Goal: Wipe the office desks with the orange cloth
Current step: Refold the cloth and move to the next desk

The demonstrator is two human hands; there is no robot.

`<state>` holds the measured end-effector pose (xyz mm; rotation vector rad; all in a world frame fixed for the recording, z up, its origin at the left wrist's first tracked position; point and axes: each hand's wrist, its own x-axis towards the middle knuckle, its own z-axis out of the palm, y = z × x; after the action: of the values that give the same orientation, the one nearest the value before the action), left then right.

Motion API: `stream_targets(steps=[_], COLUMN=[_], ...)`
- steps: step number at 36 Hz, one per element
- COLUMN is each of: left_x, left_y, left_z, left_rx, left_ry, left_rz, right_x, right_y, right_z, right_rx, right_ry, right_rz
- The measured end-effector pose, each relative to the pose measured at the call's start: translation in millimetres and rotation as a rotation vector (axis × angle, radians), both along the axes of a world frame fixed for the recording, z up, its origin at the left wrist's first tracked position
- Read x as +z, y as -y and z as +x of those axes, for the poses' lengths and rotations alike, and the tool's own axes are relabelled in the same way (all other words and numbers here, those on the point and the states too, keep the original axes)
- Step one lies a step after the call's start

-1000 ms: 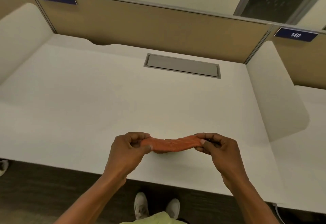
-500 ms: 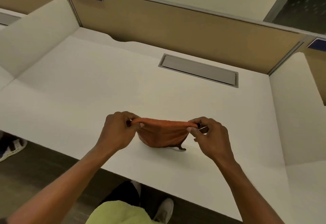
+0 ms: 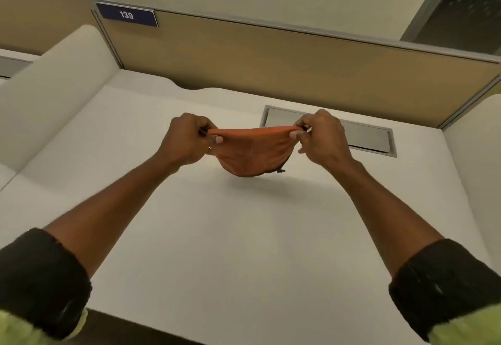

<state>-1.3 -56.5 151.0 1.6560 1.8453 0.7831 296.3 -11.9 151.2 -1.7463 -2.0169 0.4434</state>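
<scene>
Currently my left hand (image 3: 184, 142) and right hand (image 3: 321, 138) pinch the orange cloth (image 3: 250, 152) taut above the white desk (image 3: 244, 236), partly hiding the grey cable-tray lid (image 3: 366, 138) below label 139 (image 3: 127, 15).

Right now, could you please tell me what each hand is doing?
Left hand: closed, pinching one end of the cloth.
Right hand: closed, pinching the other end; the cloth sags between them above the desk.

One head-worn view looks forward and down, close over the desk (image 3: 244, 249).
</scene>
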Motion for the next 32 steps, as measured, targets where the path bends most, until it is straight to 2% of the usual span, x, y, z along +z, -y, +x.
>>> stream_targets(steps=[2, 6, 12, 17, 21, 23, 28, 32], left_x=[0, -2, -30, -95, -145, -162, -168, -165], left_y=[-30, -82, -110, -89, -57, -44, -38, -56], left_z=[-13, -31, -49, -66, -78, -81, -78, -66], left_rx=[0.022, 0.046, 0.086, -0.009, -0.293, -0.361, -0.299, -0.296], left_ry=[0.005, -0.073, -0.069, -0.072, -0.307, -0.424, -0.584, -0.603], left_rz=[0.033, 0.193, 0.305, 0.214, 0.072, -0.003, 0.038, 0.019], right_x=[2, 1, -32, -92, -140, -156, -168, -164], right_y=[-27, -72, -103, -72, -36, -22, -11, -21], right_z=[-17, -46, -72, -80, -83, -82, -79, -86], right_rx=[-0.011, -0.082, -0.126, -0.037, 0.122, 0.173, 0.144, 0.155], right_ry=[-0.001, -0.12, -0.168, -0.081, 0.126, 0.208, 0.221, 0.198], right_rz=[0.033, 0.038, 0.098, 0.039, -0.215, -0.271, -0.192, -0.117])
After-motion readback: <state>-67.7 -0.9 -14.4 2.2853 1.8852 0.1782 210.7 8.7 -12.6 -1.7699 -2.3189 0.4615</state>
